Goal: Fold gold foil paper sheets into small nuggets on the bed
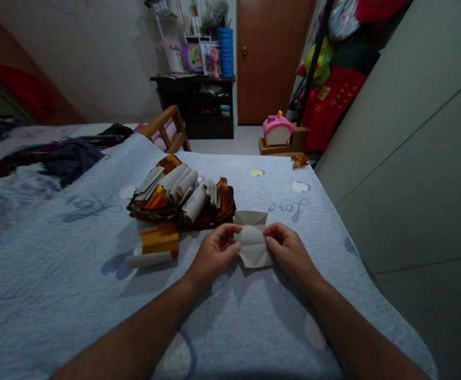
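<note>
A creased sheet of pale paper (253, 238) is stretched between my two hands, just above the bed. My left hand (219, 245) pinches its left edge between thumb and fingers. On the opposite edge, my right hand (289, 248) has the same kind of pinch. Fold lines run across the sheet, and its upper and lower ends flare out. To the left of the paper lies a heap of gold-and-white foil papers (182, 195), some rolled or bundled. A single gold foil sheet (159, 238) with a curled white edge rests nearer to me.
The blanket (230, 327) covers the bed under everything. A small folded gold foil piece (300, 161) sits at its far right corner. Beyond are a pink toy (278, 130), a dark cabinet (210, 108) and a wooden door (273, 63). Clothes (67, 158) lie at left; a pale panel (420, 158) stands right.
</note>
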Tool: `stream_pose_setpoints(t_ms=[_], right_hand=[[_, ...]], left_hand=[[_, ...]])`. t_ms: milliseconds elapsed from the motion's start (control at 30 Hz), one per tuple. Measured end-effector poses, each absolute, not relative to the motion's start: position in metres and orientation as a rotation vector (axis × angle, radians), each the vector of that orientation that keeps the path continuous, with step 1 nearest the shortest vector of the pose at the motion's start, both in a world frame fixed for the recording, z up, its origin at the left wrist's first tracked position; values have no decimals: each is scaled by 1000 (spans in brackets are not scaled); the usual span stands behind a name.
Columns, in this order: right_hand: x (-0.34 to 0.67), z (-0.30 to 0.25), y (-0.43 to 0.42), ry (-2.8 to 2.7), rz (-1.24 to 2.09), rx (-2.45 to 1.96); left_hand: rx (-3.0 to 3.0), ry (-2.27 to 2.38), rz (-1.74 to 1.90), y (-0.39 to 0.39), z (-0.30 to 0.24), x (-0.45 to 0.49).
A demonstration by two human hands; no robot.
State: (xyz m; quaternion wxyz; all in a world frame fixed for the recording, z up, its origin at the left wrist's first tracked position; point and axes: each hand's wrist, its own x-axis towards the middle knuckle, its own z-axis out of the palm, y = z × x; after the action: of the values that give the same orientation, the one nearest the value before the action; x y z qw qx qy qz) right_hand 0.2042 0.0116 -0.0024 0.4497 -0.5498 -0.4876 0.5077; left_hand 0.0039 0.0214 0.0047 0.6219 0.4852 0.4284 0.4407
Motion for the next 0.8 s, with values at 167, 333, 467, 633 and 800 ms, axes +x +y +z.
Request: stream_pose_setpoints(t_ms=[167, 333, 467, 633, 800], right_hand=[[204, -1, 12, -1196, 1272, -1343], [204, 1, 11, -1126, 1271, -1373], [205, 2, 10, -1185, 1358, -1403], [206, 2, 10, -1095, 1499, -1291], [205, 4, 11, -925, 1575, -1191]], left_hand=[[1161, 1010, 999, 21, 1, 2], [1204, 1010, 1049, 21, 0, 2], [1172, 908, 1087, 21, 1, 4], [1129, 880, 1091, 21, 0, 4], [1074, 919, 1079, 23, 2, 3]])
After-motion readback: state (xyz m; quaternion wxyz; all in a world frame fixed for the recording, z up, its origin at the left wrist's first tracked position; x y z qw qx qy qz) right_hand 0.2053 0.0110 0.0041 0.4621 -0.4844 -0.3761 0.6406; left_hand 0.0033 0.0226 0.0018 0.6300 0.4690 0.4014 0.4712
